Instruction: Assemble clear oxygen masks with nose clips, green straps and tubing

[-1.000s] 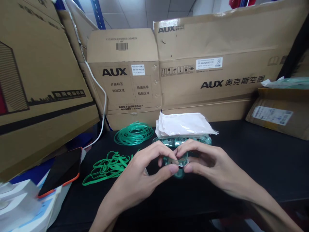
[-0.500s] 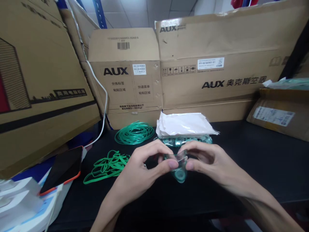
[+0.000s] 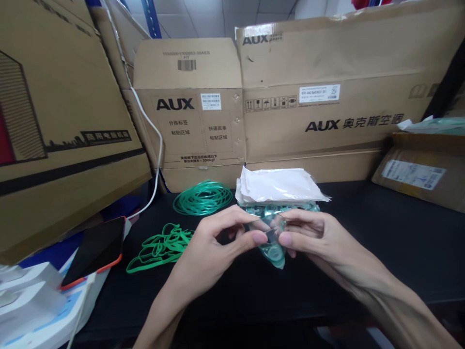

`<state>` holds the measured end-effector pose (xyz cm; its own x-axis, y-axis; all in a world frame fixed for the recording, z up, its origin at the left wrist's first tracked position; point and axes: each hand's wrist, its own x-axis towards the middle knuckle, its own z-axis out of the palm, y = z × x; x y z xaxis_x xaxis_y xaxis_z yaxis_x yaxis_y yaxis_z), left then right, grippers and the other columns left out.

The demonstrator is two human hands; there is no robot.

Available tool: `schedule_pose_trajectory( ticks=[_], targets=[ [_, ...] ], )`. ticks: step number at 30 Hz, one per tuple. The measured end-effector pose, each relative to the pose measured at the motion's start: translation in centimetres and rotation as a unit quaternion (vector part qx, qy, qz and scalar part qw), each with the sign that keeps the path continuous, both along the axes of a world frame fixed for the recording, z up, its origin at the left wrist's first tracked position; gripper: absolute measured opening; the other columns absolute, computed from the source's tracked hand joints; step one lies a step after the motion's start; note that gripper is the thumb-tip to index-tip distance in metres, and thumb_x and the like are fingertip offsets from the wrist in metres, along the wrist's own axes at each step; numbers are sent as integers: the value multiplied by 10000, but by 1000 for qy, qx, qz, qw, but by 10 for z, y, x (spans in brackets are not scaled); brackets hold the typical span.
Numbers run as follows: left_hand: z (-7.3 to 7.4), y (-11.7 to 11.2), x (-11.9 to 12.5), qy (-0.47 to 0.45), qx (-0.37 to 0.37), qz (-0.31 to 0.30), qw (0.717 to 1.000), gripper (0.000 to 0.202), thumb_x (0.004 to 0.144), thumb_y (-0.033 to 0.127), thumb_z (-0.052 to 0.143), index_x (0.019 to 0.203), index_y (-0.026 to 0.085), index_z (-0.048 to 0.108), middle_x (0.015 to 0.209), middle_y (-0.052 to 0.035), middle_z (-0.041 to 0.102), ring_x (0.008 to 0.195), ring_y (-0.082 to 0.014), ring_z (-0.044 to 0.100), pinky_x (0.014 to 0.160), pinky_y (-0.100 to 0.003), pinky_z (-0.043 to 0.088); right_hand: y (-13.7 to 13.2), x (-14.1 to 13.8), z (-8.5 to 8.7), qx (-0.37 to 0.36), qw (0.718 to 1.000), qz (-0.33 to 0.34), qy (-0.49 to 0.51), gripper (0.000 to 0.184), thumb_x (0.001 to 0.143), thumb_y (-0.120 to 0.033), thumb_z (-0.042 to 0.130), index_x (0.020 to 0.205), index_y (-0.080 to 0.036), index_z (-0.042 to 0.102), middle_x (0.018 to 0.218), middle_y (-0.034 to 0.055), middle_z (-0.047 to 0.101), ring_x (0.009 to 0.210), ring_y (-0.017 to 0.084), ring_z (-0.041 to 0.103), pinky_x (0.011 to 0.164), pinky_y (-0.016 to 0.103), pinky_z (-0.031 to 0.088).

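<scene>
- At the lower middle of the frame, forearms rising from the bottom edge, the left hand pinches one side of a clear green-tinted plastic piece, thumb laid over its edge.
- Opposite it, the right hand grips the other side between thumb and forefinger; its remaining fingers curl behind, and I can't tell whether they press on anything.
- The piece itself is held between the two hands, just right of centre, its narrower end with a round fitting pointing down the frame.
- To my eye the step in hand is working or spreading the thin rim; the next move would call for both pinches staying even, since such slick, bendy plastic could slip or fold.
- A phone in an orange case lies at the lower left, well apart from the hands.
- Green flat straps lie tangled left of the left hand, untouched by the fingertips.
- Farther back, left of centre, sits a coil of green tubing.
- Beyond the hands, white packets rest on more clear green pieces.
- Tall cardboard walls off the upper frame.
</scene>
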<state>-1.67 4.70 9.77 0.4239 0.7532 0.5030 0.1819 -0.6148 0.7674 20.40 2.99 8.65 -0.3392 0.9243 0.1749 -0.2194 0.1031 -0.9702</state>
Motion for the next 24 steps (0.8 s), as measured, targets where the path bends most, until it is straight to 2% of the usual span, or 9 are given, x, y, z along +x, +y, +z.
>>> schedule_pose_trajectory(
  ticks=[7, 13, 18, 24],
  targets=[
    [0, 1, 2, -2, -16, 4, 1000, 75, 958, 329, 728, 961, 314, 801, 898, 40, 723, 821, -149, 613, 722, -263, 428, -4, 0, 1, -11, 999, 28, 38, 120, 827, -152, 840, 918, -192, 775, 872, 0, 682, 783, 105, 570, 648, 174, 464],
    [-3, 1, 3, -40, -27, -29, 998, 73, 944, 291, 748, 897, 270, 800, 876, 24, 713, 781, -139, 595, 683, -245, 430, -2, -6, 0, -36, 994, 51, 86, 133, 807, -206, 867, 888, -172, 768, 809, 2, 660, 708, 97, 520, 604, 185, 439],
    [-5, 2, 3, -40, -31, -12, 999, 67, 928, 337, 765, 950, 297, 814, 905, 17, 724, 816, -158, 607, 704, -261, 439, -4, -8, 2, -41, 997, 6, 70, 195, 743, -213, 907, 861, -168, 759, 790, -6, 648, 703, 103, 518, 592, 198, 421],
    [-6, 1, 8, -31, -12, 23, 999, 92, 921, 316, 767, 987, 279, 820, 925, -5, 738, 843, -180, 630, 687, -273, 444, -6, -8, 1, -18, 998, -49, 31, 183, 764, -260, 891, 842, -179, 747, 750, -21, 639, 686, 105, 515, 618, 226, 409]
  ],
)
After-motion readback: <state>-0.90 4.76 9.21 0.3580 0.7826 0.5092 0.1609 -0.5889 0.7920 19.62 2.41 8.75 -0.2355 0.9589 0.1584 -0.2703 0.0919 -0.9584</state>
